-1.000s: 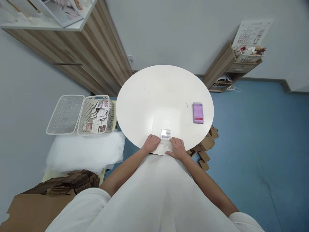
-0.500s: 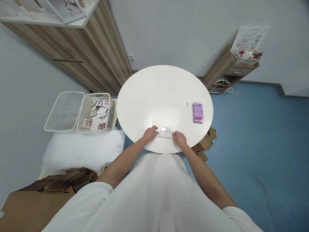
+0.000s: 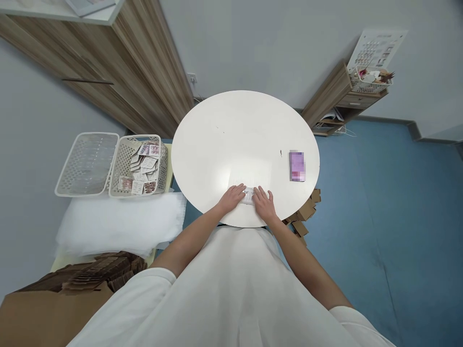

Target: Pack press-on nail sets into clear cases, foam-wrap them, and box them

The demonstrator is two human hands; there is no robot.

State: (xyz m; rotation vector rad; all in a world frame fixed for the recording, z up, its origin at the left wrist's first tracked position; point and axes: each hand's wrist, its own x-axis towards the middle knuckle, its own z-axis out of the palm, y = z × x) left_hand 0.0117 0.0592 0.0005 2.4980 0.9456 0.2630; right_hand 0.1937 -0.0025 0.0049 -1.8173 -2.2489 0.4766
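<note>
1. Clear packet (image 3: 249, 196) lies near the worktop's (image 3: 246, 140) six o'clock.
2. Left hand (image 3: 232, 197) touches its nine-o'clock end, grip unclosed, fingers flat.
3. Right hand (image 3: 264, 204) touches its three-o'clock end, fingers spread, grip seemingly clasping nothing.

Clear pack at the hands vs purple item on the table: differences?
Colour: the clear pack looks see-through to whitish; the purple item is mostly purple, pinkish at its near end.
Contact: fingers of the left hand and right hand are on the clear pack's sides; the purple item lies untouched, to the right.
View: the clear pack is partly covered; the purple item is uncovered but pixelated.
Shared: both are on the white table.
</note>
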